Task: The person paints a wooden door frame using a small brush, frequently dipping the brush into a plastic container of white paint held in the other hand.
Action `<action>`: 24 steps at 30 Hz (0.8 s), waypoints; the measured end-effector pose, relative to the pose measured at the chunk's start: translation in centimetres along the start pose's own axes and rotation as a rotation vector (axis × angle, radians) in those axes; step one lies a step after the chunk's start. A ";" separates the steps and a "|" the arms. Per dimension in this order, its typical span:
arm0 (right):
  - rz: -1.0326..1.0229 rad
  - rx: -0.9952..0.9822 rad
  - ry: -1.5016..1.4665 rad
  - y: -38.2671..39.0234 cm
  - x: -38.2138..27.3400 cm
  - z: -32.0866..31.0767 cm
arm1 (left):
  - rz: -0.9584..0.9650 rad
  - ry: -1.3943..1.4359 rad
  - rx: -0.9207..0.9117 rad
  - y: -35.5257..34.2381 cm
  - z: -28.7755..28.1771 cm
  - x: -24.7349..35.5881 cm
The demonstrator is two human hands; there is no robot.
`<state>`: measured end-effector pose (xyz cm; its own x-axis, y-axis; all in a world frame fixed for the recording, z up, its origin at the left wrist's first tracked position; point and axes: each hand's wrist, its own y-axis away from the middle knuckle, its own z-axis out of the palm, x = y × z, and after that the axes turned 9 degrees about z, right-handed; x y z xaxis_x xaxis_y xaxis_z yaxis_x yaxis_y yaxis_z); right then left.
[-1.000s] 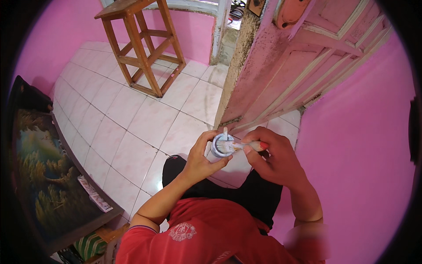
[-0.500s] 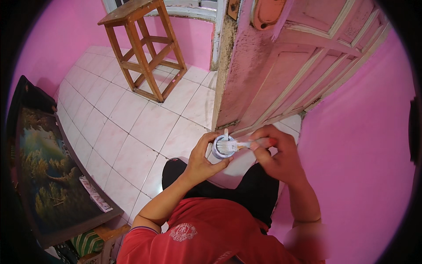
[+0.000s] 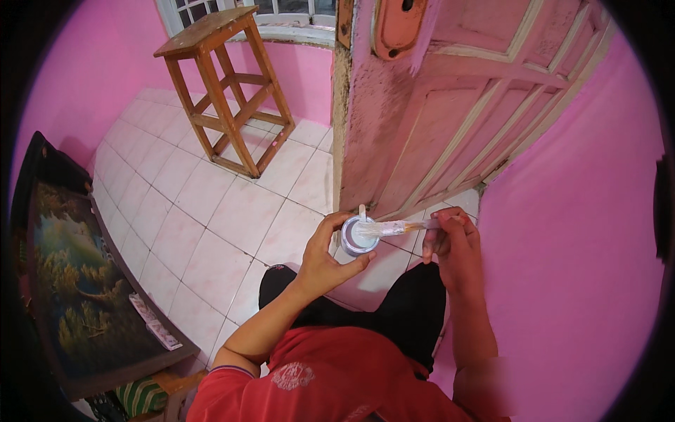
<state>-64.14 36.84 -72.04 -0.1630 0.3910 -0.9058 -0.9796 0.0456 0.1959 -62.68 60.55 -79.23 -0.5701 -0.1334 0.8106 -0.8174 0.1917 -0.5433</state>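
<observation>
Paintbrush (image 3: 402, 227) in the right hand (image 3: 457, 244), fingers pinching its handle, bristles at the mouth of a small can (image 3: 356, 251) that the left hand (image 3: 325, 252) grasps. Wiping the bristles on the rim, can held level, should return drips to the pale paint (image 3: 358, 238); a stick (image 3: 362, 211) juts over the far edge. Beyond stands a pink door (image 3: 450, 105).

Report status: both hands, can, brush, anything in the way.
Left hand gripping small can. Right hand holding brush by handle, bristles at can's mouth. Pale stick at can's far rim, close to bristles.
</observation>
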 end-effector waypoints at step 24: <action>-0.661 0.159 0.307 -2.7 -7.3 6.3 | -0.073 -0.020 0.050 2.3 -1.2 -1.4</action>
<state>-59.61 39.62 -63.59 0.4060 -0.0375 -0.9131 -0.8594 0.3242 -0.3954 -63.59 62.37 -81.36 -0.5100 -0.1649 0.8442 -0.8597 0.1319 -0.4935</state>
